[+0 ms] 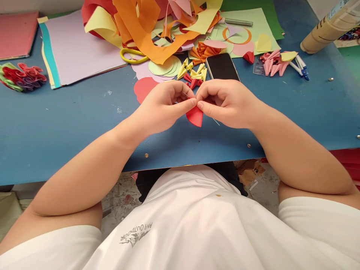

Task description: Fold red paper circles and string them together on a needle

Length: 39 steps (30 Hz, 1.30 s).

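Note:
Both hands meet at the middle of the table, over a red folded paper piece (194, 117). My left hand (168, 103) pinches its upper edge between thumb and forefinger. My right hand (225, 102) pinches the same edge, its thumb tip almost touching the left one. A thin pale line, perhaps a needle or thread, shows by the left fingertips, and another pale strand (216, 122) sticks out below the right hand. Just beyond the fingers lie small red folded cones (193, 80) and yellow folded cones (199, 72). Red paper circles (144, 89) lie beside my left hand.
A phone (222, 66) lies behind my right hand. Yellow-handled scissors (134, 56) and a heap of paper scraps (152, 37) are farther back. Left are paper sheets (84, 48) and a rolled-paper cluster (24, 77); right are pink cones (274, 63), pens (300, 67) and a tall container (326, 28).

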Each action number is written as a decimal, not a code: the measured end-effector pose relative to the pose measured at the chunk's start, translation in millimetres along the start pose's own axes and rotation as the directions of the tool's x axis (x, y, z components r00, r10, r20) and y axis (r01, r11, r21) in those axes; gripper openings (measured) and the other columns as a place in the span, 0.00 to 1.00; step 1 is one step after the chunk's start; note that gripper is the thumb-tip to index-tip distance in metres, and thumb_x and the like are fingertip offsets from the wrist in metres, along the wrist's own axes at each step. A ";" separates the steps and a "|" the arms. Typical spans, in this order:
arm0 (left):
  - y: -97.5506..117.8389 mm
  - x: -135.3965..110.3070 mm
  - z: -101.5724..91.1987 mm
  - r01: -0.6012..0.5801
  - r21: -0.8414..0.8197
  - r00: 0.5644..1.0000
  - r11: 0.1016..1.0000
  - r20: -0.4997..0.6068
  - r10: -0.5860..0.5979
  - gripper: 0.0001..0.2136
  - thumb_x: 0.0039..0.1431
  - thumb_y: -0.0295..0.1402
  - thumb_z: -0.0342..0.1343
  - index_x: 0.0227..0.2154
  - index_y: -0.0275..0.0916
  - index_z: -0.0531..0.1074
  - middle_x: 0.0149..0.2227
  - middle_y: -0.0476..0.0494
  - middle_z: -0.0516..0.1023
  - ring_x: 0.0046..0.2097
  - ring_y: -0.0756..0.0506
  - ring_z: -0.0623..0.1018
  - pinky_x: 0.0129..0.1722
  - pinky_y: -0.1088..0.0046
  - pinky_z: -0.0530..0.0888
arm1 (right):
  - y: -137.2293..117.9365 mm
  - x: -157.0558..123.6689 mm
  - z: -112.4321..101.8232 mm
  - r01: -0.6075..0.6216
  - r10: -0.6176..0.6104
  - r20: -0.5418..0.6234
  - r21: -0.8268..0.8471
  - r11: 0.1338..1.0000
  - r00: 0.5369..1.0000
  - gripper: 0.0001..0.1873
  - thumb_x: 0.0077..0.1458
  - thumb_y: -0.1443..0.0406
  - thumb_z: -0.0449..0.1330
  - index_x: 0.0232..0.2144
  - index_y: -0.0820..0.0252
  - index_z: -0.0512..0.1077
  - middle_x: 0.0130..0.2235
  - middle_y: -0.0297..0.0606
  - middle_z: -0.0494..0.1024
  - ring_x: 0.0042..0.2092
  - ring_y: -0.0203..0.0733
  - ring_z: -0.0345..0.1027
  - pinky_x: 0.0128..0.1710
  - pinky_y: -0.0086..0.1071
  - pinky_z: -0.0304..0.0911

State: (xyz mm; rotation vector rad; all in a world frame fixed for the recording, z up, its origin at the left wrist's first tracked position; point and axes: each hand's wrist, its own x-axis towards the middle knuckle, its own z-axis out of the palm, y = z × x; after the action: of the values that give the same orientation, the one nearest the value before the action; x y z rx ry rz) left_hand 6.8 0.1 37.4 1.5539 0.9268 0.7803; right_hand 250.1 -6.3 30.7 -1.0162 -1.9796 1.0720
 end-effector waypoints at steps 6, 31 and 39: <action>-0.9 -0.5 -0.6 -0.061 -0.066 0.997 0.996 -0.041 0.059 0.12 0.61 0.30 0.80 0.40 0.44 0.82 0.37 0.47 0.86 0.41 0.43 0.87 0.44 0.64 0.86 | 6.8 -1.2 8.1 -0.021 0.025 -0.041 0.097 0.995 0.999 0.11 0.68 0.61 0.78 0.34 0.53 0.82 0.34 0.34 0.82 0.33 0.39 0.69 0.33 0.37 0.66; -10.3 -3.0 22.3 -0.067 -0.383 0.990 0.921 -0.142 0.013 0.11 0.55 0.33 0.79 0.39 0.43 0.85 0.35 0.50 0.80 0.36 0.49 0.79 0.41 0.70 0.83 | 27.9 8.1 49.9 0.288 -0.115 -0.513 0.272 0.918 0.851 0.23 0.69 0.41 0.77 0.35 0.50 0.83 0.48 0.39 0.82 0.55 0.48 0.81 0.60 0.47 0.83; -8.5 0.5 20.6 -0.054 -0.314 0.989 0.948 -0.145 0.009 0.10 0.53 0.29 0.75 0.37 0.42 0.82 0.35 0.51 0.79 0.35 0.50 0.76 0.38 0.71 0.80 | 19.4 8.1 37.4 0.199 -0.033 -0.476 0.304 0.932 0.879 0.18 0.68 0.52 0.79 0.33 0.54 0.82 0.41 0.37 0.83 0.45 0.44 0.81 0.51 0.42 0.83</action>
State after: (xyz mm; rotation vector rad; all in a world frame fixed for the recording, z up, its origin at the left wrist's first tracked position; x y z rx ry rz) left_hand 23.6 -8.4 25.5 1.2453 0.8328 1.0213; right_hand 221.9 -6.0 -1.5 -0.8488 -1.3867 0.9561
